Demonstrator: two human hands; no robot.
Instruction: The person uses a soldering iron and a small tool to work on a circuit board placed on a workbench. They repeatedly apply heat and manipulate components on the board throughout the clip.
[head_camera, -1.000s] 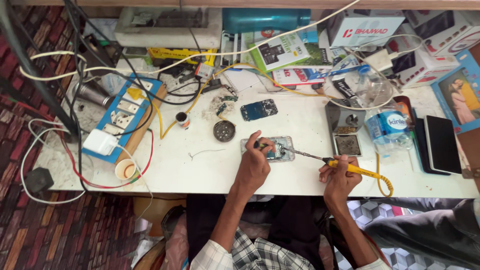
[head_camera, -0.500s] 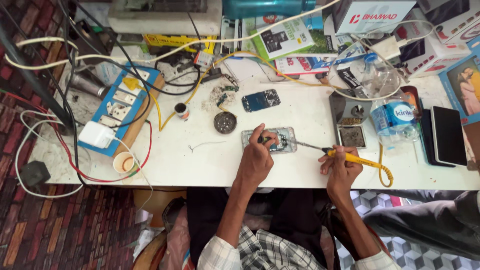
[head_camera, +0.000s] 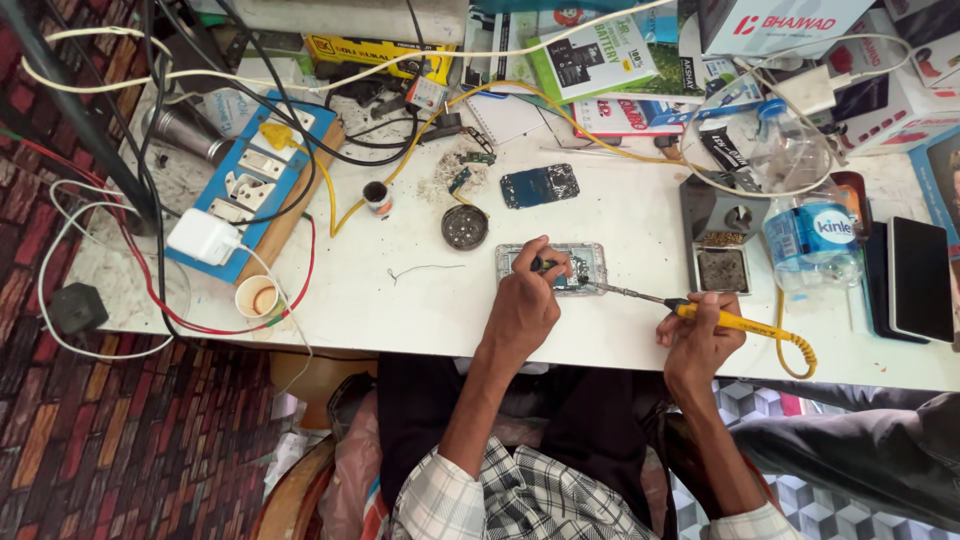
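**Soldering on an opened phone at a crowded bench**

Right now the left hand (head_camera: 525, 305) rests on the opened phone (head_camera: 552, 268), fingers curled; a thin dark tool shows at thumb and forefinger, prob. tweezers, can't tell for sure. Right hand (head_camera: 700, 335) is closed around the yellow handle of the soldering iron (head_camera: 690, 312), tip angled left and touching the phone's right end. Phone lies flat near the middle of the white table (head_camera: 420, 310), close to the front edge.

Doing it well, as I judge it: keep the left hand's weight on the phone so the board can't slide, w/ fingertips clear of the hot tip. Hold the iron low and steady, heel of the right hand braced at the table edge. Short touches only.

Edges & room:
- Front edge is just under both wrists; the yellow cord (head_camera: 795, 350) loops off the edge at right, could tug the iron.
- Iron stand (head_camera: 722, 270) sits just right of the phone, water bottle (head_camera: 812, 240) beside it, so parking the iron is a short move but tight.
- Round tin (head_camera: 465, 227) and loose circuit board (head_camera: 540, 186) lie behind the phone, near.
- Open bare table is to the left, between phone and paper cup (head_camera: 258, 297); switchboard (head_camera: 250, 185) and wires crowd the far left.
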